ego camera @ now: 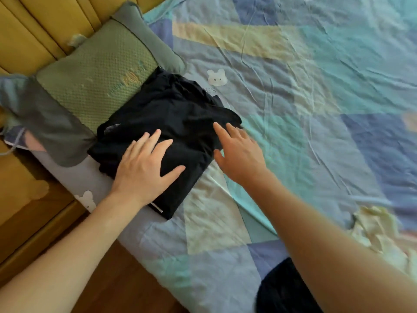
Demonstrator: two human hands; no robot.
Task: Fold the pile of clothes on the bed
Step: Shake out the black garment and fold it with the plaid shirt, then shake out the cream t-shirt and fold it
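A bed (316,109) under a patchwork blue, teal and cream sheet fills the view. The left hand (144,168) lies flat, fingers spread, pressing on a folded black garment (176,114) near the bed's edge. The right hand (239,152), grip open and holding nothing, touches the garment's right edge. A green pillow (94,73) sits just behind the garment; a crumpled pale yellow cloth (381,236) lies well apart.
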